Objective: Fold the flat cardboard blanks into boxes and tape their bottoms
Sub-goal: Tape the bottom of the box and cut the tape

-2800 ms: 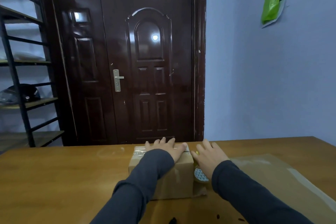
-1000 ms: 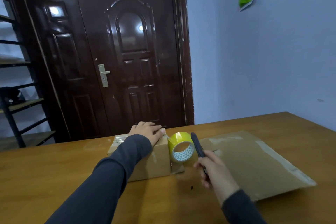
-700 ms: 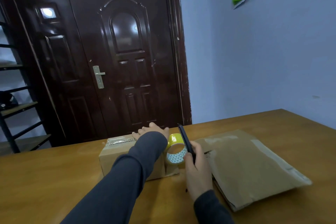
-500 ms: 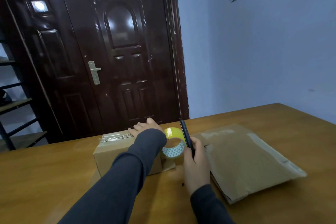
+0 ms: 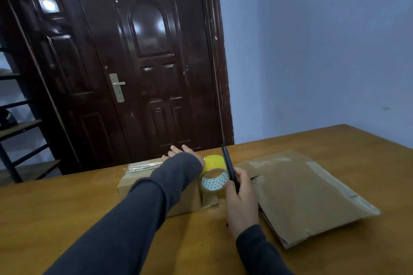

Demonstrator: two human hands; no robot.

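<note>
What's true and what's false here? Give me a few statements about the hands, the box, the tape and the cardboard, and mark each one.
1. The left hand rests on top of the box. True.
2. The right hand is empty. False: its fingers grip a slim black tool.
3. The yellow tape roll stands on edge beside the box. True.
4. The flat cardboard blanks lie left of the box. False: they lie to its right, past the right hand.
</note>
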